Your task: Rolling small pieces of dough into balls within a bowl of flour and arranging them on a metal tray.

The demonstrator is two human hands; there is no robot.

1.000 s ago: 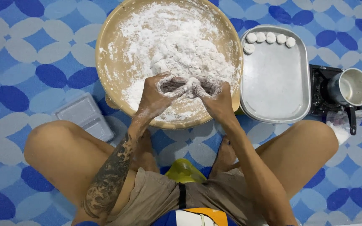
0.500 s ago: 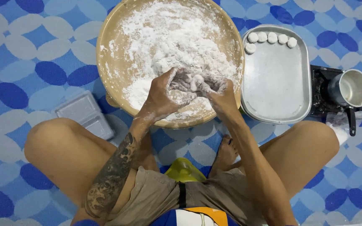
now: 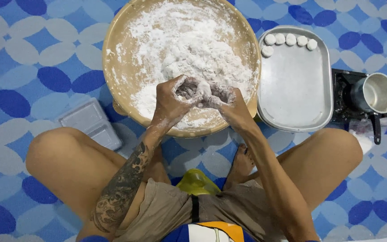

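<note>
Floor mat [image 3: 19, 58], blue-patterned, bears a basin [image 3: 113, 58] where left hand [image 3: 173, 96] and right hand [image 3: 225, 101] clench floury dough [image 3: 201, 89].

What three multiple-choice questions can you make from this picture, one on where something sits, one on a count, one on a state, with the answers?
1. Where is the metal tray?
A. On the person's right of the round floury basin
B. On the person's left of the basin
C. Inside the basin

2. How many white dough balls lie on the tray?
A. Two
B. Five
C. Nine

3. What state are the hands in?
A. Clean and resting on the knees
B. Floury, pressed together over the basin
C. Holding the small pot

Answers:
1. A, the tray lies beside the basin on the right, with the pot beyond it.
2. B, four sit in a row at the tray's far end and one just below.
3. B, the left hand and right hand are dusted white, their fingers curled around a lump of dough.
</note>
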